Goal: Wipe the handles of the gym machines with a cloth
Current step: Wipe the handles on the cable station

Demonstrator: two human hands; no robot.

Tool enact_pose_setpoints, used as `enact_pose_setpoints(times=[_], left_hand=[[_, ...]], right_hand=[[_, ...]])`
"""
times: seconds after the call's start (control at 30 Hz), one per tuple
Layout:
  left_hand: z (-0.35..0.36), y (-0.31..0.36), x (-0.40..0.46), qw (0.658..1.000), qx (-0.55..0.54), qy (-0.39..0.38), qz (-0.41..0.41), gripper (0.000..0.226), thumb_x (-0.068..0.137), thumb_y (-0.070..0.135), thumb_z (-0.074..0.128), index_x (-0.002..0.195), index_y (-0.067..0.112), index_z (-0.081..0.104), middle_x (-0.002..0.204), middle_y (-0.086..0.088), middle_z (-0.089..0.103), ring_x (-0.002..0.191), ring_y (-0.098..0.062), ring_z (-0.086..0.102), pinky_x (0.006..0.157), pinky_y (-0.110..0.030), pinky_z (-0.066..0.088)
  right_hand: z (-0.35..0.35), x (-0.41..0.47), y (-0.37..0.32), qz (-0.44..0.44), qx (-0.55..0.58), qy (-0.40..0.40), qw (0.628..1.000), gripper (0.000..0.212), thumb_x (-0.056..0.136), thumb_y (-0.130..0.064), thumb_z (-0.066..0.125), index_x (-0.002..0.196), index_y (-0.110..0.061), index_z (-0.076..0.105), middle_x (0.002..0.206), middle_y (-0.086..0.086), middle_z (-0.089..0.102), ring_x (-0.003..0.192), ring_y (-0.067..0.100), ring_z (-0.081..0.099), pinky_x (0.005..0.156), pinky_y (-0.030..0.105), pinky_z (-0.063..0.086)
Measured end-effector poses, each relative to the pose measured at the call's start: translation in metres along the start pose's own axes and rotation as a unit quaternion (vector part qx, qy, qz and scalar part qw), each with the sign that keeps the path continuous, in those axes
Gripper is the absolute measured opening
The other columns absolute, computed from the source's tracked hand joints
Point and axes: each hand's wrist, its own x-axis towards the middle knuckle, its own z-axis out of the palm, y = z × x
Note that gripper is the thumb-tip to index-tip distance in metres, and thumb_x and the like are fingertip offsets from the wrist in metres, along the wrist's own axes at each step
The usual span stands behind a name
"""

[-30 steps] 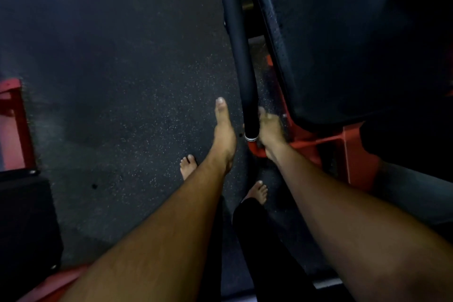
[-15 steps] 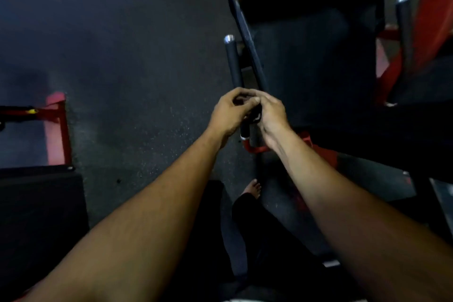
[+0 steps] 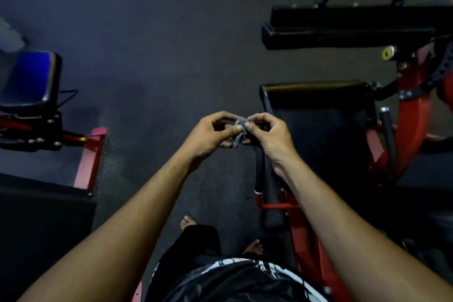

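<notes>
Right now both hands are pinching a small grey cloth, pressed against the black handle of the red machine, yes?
Not quite. The head view shows the left hand and right hand pinching the grey cloth, but held in the air above the black handle, not pressed against it.

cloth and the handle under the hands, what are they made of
Cloth: looks like thin grey fabric, matte; it bunches and hangs limp between both hands. Handle: seemingly black rubber or foam grip, faint sheen, with a shiny metal-looking ring at its lower end.
</notes>
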Motion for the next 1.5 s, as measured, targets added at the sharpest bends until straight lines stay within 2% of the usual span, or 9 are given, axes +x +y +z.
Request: enact_pose_setpoints(times=[0.17, 0.3, 0.53, 0.9, 1.0, 1.1, 1.2, 1.3, 1.5], left_hand=[[-0.045, 0.020, -0.011, 0.999, -0.021, 0.026, 0.030, 0.021, 0.094, 0.005, 0.072, 0.114, 0.011, 0.069, 0.100, -0.022, 0.069, 0.086, -0.020, 0.070, 0.082, -0.038, 0.059], [-0.083, 0.039, -0.002, 0.996, -0.039, 0.051, 0.059, 0.017, 0.091, 0.005, 0.075, 0.107, 0.010, 0.070, 0.085, -0.011, 0.064, 0.078, -0.020, 0.065, 0.075, -0.038, 0.056], [-0.131, 0.085, 0.025, 0.993, -0.024, 0.031, 0.113, 0.018, 0.091, -0.001, 0.071, 0.105, 0.009, 0.070, 0.094, -0.007, 0.072, 0.079, -0.014, 0.066, 0.067, -0.030, 0.055], [-0.181, 0.104, 0.043, 0.980, -0.014, 0.121, 0.159, 0.011, 0.105, 0.014, 0.057, 0.105, 0.015, 0.068, 0.091, 0.004, 0.073, 0.080, -0.009, 0.067, 0.067, -0.033, 0.058], [-0.211, 0.107, 0.047, 0.972, -0.015, 0.165, 0.164, 0.015, 0.105, 0.018, 0.056, 0.101, 0.024, 0.069, 0.096, 0.001, 0.075, 0.086, -0.014, 0.070, 0.075, -0.043, 0.058], [-0.245, 0.112, 0.052, 0.965, -0.012, 0.199, 0.171, 0.014, 0.104, 0.014, 0.056, 0.102, 0.021, 0.068, 0.096, -0.008, 0.074, 0.086, -0.020, 0.069, 0.075, -0.047, 0.058], [-0.282, 0.117, 0.055, 0.951, -0.013, 0.254, 0.175, 0.013, 0.102, 0.004, 0.058, 0.098, 0.015, 0.065, 0.088, -0.012, 0.070, 0.076, -0.021, 0.065, 0.064, -0.038, 0.053], [-0.312, 0.122, 0.050, 0.931, -0.040, 0.322, 0.169, 0.013, 0.096, 0.012, 0.070, 0.091, 0.023, 0.065, 0.090, -0.007, 0.070, 0.082, -0.017, 0.066, 0.068, -0.033, 0.053], [-0.350, 0.125, 0.006, 0.850, -0.064, 0.493, 0.177, 0.023, 0.093, 0.004, 0.071, 0.087, 0.026, 0.065, 0.085, -0.003, 0.069, 0.077, -0.011, 0.064, 0.065, -0.024, 0.054]], right_hand=[[0.047, 0.010, -0.037, -0.050, -0.063, -0.055, 0.995, 0.011, 0.091, -0.010, 0.073, 0.101, -0.010, 0.069, 0.091, 0.013, 0.075, 0.081, 0.016, 0.071, 0.065, 0.029, 0.058], [0.083, 0.024, -0.068, -0.086, -0.094, -0.076, 0.989, 0.015, 0.092, -0.008, 0.070, 0.107, -0.011, 0.070, 0.092, 0.006, 0.074, 0.084, 0.012, 0.071, 0.066, 0.029, 0.058], [0.126, 0.047, -0.113, -0.114, -0.045, -0.048, 0.991, 0.011, 0.091, -0.008, 0.071, 0.100, -0.014, 0.071, 0.096, 0.008, 0.075, 0.087, 0.018, 0.071, 0.071, 0.038, 0.061], [0.174, 0.085, -0.146, -0.141, -0.077, -0.076, 0.984, 0.013, 0.089, -0.001, 0.072, 0.096, -0.011, 0.066, 0.082, -0.001, 0.070, 0.075, 0.007, 0.068, 0.062, 0.024, 0.054], [0.208, 0.107, -0.156, -0.139, -0.078, -0.136, 0.978, 0.013, 0.090, 0.004, 0.066, 0.093, -0.009, 0.066, 0.079, 0.002, 0.069, 0.071, 0.007, 0.067, 0.061, 0.022, 0.053], [0.241, 0.137, -0.164, -0.153, -0.081, -0.195, 0.965, 0.018, 0.085, 0.006, 0.064, 0.095, -0.009, 0.066, 0.083, 0.005, 0.066, 0.076, 0.015, 0.064, 0.071, 0.040, 0.060], [0.275, 0.168, -0.179, -0.160, -0.094, -0.274, 0.944, 0.030, 0.081, 0.008, 0.064, 0.104, -0.011, 0.065, 0.095, 0.011, 0.068, 0.083, 0.016, 0.064, 0.075, 0.039, 0.058], [0.312, 0.196, -0.192, -0.148, -0.123, -0.378, 0.906, 0.039, 0.080, 0.010, 0.063, 0.109, -0.015, 0.064, 0.106, 0.013, 0.071, 0.086, 0.016, 0.066, 0.069, 0.032, 0.056], [0.415, 0.207, -0.200, -0.107, -0.109, -0.553, 0.819, 0.019, 0.090, 0.009, 0.061, 0.102, -0.006, 0.064, 0.093, 0.012, 0.072, 0.081, 0.021, 0.068, 0.070, 0.037, 0.060]])
